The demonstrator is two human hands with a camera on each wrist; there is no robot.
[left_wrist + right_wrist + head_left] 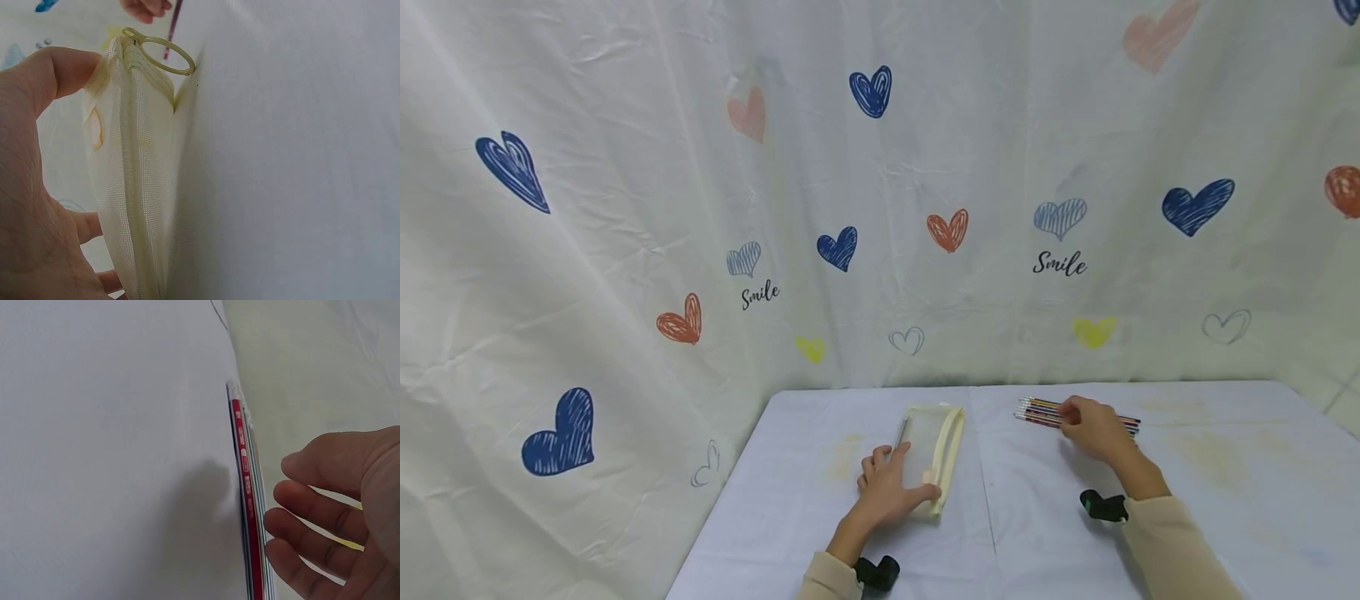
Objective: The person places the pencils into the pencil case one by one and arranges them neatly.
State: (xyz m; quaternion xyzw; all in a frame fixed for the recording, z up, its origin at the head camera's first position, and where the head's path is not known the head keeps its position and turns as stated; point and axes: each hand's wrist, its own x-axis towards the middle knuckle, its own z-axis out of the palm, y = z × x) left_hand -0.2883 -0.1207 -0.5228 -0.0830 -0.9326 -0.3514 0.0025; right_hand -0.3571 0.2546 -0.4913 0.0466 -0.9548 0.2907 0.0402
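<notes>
A pale yellow mesh zip pencil case [952, 446] lies on the table, left of the middle. My left hand [887, 492] holds it across its width, thumb by the zip side and fingers at the far side. The zip's pull ring [167, 55] shows in the left wrist view. A thin grey stick-like shape [902, 429] runs along the case's left edge. To the right lies a bundle of pencils [1037, 411], side by side. Just above them hovers my right hand [1093, 427], fingers loosely bent; in the right wrist view a red pencil [244, 459] faces it and nothing is gripped.
The table [1000, 517] has a white cloth with a crease between the case and the pencils. Behind it hangs a white curtain [970, 150] printed with hearts. Each wrist carries a black camera, one by the left sleeve [829, 577] and one by the right sleeve [1172, 542].
</notes>
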